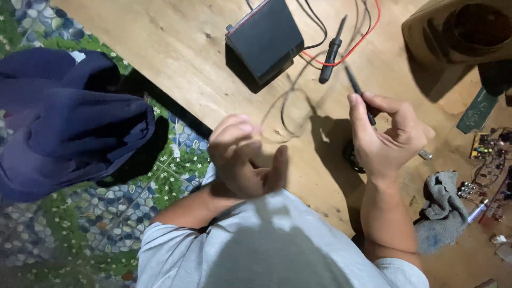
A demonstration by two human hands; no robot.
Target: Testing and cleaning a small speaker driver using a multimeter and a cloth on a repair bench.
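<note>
A: The right hand point(392, 140) pinches a thin black probe point(356, 85) between thumb and forefinger, the other fingers curled under it. The tip points away, up from the pinch; the back end is hidden inside the fist.

B: And the left hand point(242, 160)?

A: Loosely cupped, fingers bent, thumb out. I see nothing in it. It hangs just to the left of the grip, over the edge of the table point(160, 48).

B: What could go wrong, in your view?

A: The pinch sits low on the probe, so the long end could swing. Just beyond that end lies a second probe point(330, 56), and the red wire point(368, 37) and black leads loop around it. A careless sweep could snag a lead and drag the black box point(265, 37), which stands up and to the left of the grip.

B: Anything closer in?

A: A thin wire point(288, 106) curls on the wood between the two hands; the left hand could catch it on the way across. Under the right wrist there is a dark round thing I cannot make out, and a small metal piece point(425, 155) pokes out just right of the fist.

B: And further right?

A: A grey rag point(442, 208) and a board point(482, 145) with loose parts. An elbow swung out that way could knock them.
</note>
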